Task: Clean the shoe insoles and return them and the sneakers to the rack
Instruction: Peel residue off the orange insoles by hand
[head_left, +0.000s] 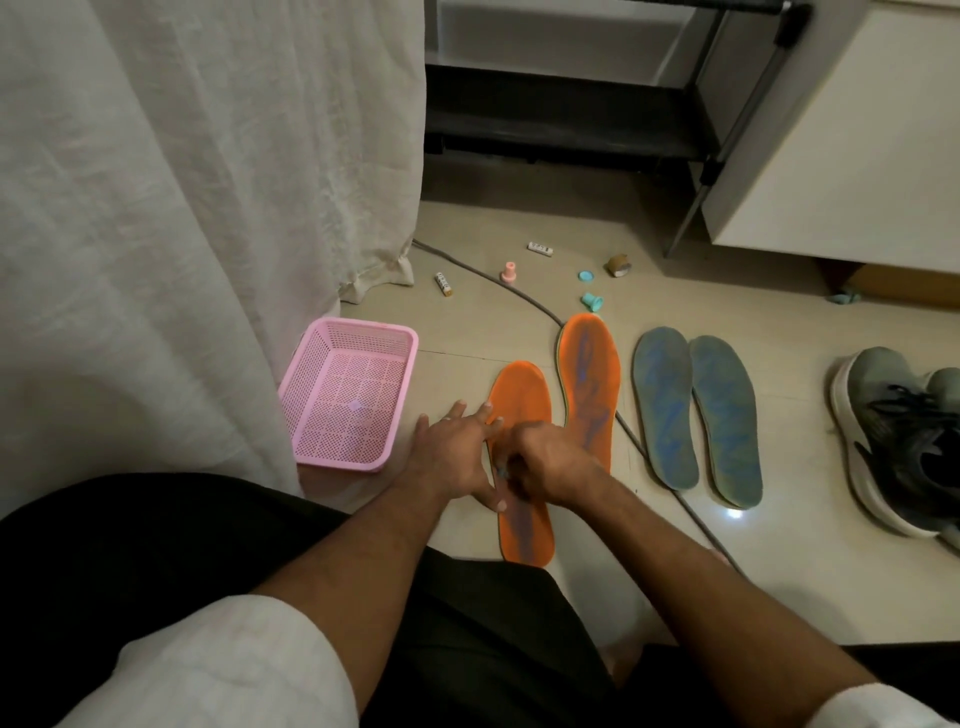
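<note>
Left hand (457, 452) lies flat, fingers spread, pinning the near orange insole (521, 462) just right of the pink basket (347, 395). Right hand (545, 465) curls around something small; what, cannot tell. Keep pinning; scrub in short strokes.

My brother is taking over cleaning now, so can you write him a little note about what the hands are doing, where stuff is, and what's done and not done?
Left hand: fingers spread, pressing the near orange insole to the floor.
Right hand: curled round something small, working on that insole; what it holds is hidden.
Second orange insole lies beside it. Two grey-blue insoles lie further right. Sneakers sit at the far right.
Pink basket stands to the left.
Done: all four insoles are out.
Left: finish cleaning; the insoles show streaks. Then return insoles and sneakers to the rack.
</note>
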